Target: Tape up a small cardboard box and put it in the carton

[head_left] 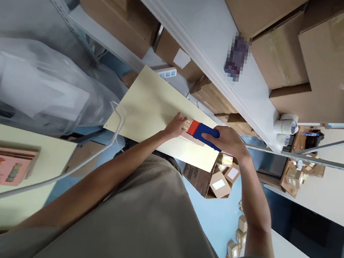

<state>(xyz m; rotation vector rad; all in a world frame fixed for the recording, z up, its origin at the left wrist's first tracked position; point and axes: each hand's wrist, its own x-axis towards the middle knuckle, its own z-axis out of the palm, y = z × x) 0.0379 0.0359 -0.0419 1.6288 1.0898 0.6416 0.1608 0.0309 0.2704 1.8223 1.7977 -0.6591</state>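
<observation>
The right hand (229,141) grips a tape dispenser (204,133) while the left hand (176,126) pins a small box (187,125), which could skid off the table (149,105).

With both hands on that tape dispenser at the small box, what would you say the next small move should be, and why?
Probably draw the tape dispenser back across the small box: the right hand grips it while the left hand steadies the box on the table.
</observation>
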